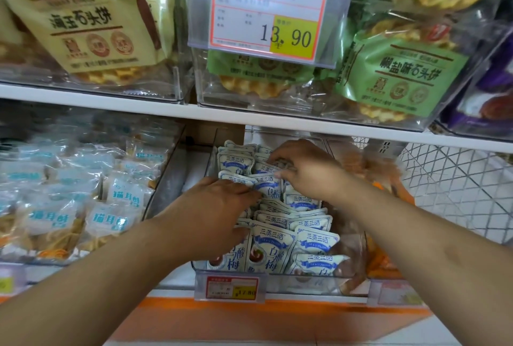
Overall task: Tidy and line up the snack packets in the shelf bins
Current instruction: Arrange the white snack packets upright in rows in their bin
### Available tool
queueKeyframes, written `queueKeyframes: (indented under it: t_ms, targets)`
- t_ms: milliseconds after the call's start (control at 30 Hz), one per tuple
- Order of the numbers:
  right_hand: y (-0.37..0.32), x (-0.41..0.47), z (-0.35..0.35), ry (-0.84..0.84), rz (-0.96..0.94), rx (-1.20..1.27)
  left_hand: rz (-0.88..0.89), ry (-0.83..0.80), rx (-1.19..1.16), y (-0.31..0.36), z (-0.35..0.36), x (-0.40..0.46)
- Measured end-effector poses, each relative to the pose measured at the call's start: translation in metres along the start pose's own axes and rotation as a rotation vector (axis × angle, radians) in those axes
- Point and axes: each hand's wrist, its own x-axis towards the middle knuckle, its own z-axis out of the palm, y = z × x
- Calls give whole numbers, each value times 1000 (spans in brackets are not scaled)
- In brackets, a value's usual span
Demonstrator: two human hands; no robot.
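Reaching both hands into the clear middle bin (358, 248) on the lower shelf, head view only. My left hand (213, 207) lies palm-down over the white-and-blue snack packets (273, 243) on the bin's left side, fingers curled loosely into the pile, probably pressing packets flat; no clear grip, can't tell if it holds one. My right hand (302, 170) is deeper in, fingertips pinched on the top edge of a packet (266, 183) mid-bin, likely to stand it upright in line. Front packets stand roughly in two rows facing out, right row leaning; those behind are jumbled and overlapping. Bin walls close on both sides, so little sideways room; upper shelf edge (166, 108) sits just above my knuckles, limiting lift. Price tag (231, 287) clips to the bin front. Neighbouring bin (166, 168) left with pale-blue bags, wire basket (458, 187) right, both untouched. Back half not yet tidied.
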Motion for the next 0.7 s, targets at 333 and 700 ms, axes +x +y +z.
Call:
queueKeyframes:
  t_ms: [333, 700]
  targets:
    - [-10, -25, 3, -254, 87, 49, -32, 15, 28, 4, 0, -1]
    - [-18, -5, 17, -174, 31, -169, -19, 17, 3, 0, -1, -4]
